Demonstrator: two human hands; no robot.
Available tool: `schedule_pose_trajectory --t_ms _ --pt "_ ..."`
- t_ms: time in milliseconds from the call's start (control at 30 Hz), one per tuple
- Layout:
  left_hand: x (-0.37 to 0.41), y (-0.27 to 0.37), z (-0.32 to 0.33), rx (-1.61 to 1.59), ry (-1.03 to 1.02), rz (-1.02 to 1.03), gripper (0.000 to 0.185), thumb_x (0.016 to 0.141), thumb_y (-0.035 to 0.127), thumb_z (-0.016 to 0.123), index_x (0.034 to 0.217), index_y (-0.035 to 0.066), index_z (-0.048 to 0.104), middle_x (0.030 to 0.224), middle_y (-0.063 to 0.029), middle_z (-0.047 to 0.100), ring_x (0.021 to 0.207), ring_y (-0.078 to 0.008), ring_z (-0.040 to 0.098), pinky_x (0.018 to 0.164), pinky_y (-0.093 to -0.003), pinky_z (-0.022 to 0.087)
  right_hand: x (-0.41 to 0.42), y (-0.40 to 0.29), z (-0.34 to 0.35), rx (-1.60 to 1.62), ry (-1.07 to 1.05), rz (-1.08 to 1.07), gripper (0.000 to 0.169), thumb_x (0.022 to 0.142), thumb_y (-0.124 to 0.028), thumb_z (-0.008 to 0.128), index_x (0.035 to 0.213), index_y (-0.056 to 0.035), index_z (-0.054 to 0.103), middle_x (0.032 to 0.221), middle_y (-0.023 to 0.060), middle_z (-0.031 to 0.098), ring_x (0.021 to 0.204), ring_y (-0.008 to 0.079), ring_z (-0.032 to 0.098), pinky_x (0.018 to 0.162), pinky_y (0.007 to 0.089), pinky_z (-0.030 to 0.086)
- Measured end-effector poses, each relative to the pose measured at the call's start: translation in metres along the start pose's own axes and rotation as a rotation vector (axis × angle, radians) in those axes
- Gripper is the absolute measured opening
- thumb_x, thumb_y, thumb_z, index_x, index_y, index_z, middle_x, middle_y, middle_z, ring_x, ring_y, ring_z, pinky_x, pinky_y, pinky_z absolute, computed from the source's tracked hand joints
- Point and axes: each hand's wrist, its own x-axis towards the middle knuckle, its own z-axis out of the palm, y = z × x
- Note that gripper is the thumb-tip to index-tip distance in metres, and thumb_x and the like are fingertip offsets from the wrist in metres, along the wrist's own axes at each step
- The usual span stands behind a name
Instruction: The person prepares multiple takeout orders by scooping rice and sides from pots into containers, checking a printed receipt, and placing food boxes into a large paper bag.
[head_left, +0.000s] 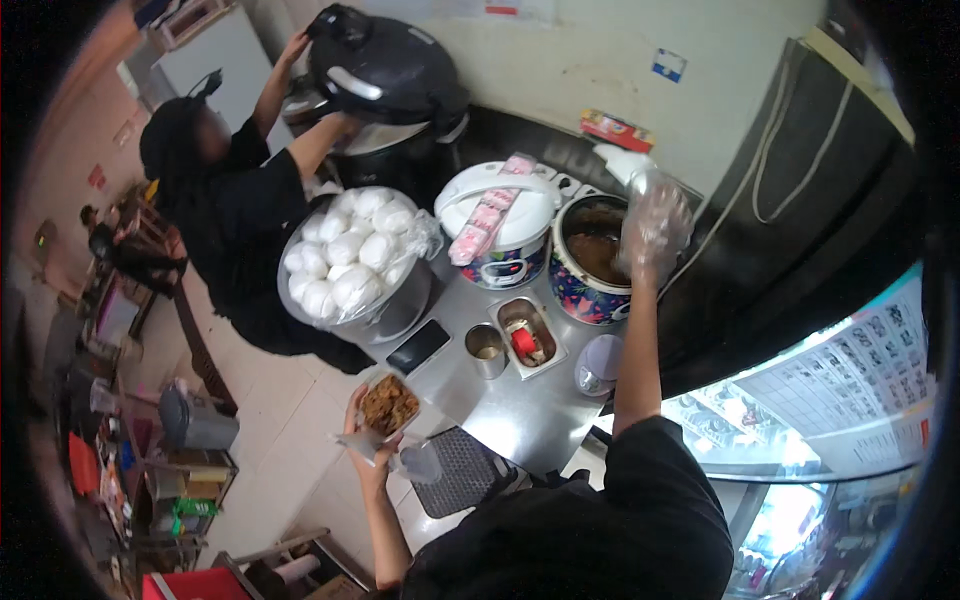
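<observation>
My left hand (369, 442) holds a small clear plastic container of brown food (389, 406), with a clear lid (420, 462) beside it. My right hand (656, 225), in a clear plastic glove, is over the right rim of an uncovered floral-patterned pot (592, 244) with dark brown contents; its fingers blur near a white object (622, 161), and whether it grips anything is unclear. Left of that pot stands a floral rice cooker with a white lid (499, 202), a pink patterned packet lying across the lid. A steel tray (527, 337) with a red item and a steel cup (486, 350) stand in front.
A large bucket of white wrapped bundles (349, 255) stands left. Beyond it, a co-worker (232, 225) in black holds up the black lid (390, 67) of a big cooker. A phone (418, 346) and a small scale (599, 365) lie on the steel table (487, 420). Cables hang at right.
</observation>
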Motion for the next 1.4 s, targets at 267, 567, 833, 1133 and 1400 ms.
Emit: schedule_pose_trajectory --t_ms 267,567,833,1133,1400 --pt "0.002 0.013 0.034 0.244 -0.058 0.091 0.083 0.046 0.004 0.077 0.124 0.001 0.046 0.121 -0.0105 0.051 0.112 -0.0196 0.049 0.097 -0.0329 0.037 -0.086 0.012 0.032 0.259 -0.101 -0.129 0.06 0.085 -0.04 0.053 0.13 -0.0048 0.037 0.136 0.0144 0.035 0.128 0.0277 0.029 0.106 0.0467 0.02" --pt "-0.061 0.035 0.048 0.095 0.057 0.043 0.086 0.047 0.0 0.077 0.126 0.0 0.043 0.123 -0.0079 0.05 0.112 -0.0147 0.048 0.098 -0.03 0.036 -0.101 0.008 0.014 0.453 -0.332 -0.062 0.064 0.084 -0.039 0.05 0.131 0.0015 0.034 0.134 0.0182 0.033 0.126 0.0275 0.031 0.105 0.0358 0.019" --pt "-0.182 0.082 -0.019 0.242 0.113 0.156 0.084 0.046 0.011 0.078 0.124 0.002 0.047 0.121 -0.0088 0.054 0.11 -0.0175 0.051 0.097 -0.0313 0.037 -0.215 -0.13 -0.257 1.834 -1.142 -0.974 0.074 0.073 -0.041 0.064 0.128 0.0008 0.037 0.118 0.0151 0.048 0.113 0.0256 0.045 0.095 0.0359 0.034" --pt "-0.488 0.212 -0.136 0.54 0.759 -0.035 0.096 0.053 0.004 0.068 0.14 0.012 0.026 0.047 0.0001 0.046 0.047 -0.0052 0.041 0.052 -0.0184 0.034 -0.446 -0.192 -0.496 1.869 -2.803 -0.777 0.09 0.05 -0.011 0.085 0.127 -0.0028 0.038 0.122 0.0066 0.046 0.112 0.018 0.046 0.096 0.0317 0.04" --pt "-0.71 0.345 -0.068 2.252 1.156 -0.485 0.055 0.075 0.035 0.067 0.126 0.022 0.051 0.048 0.0046 0.025 0.04 -0.0066 0.031 0.038 -0.0235 0.029 -0.592 -0.205 -0.708 1.415 -3.124 -1.747 0.09 0.055 -0.011 0.082 0.13 -0.002 0.033 0.123 0.0107 0.046 0.114 0.0215 0.046 0.096 0.0349 0.042"
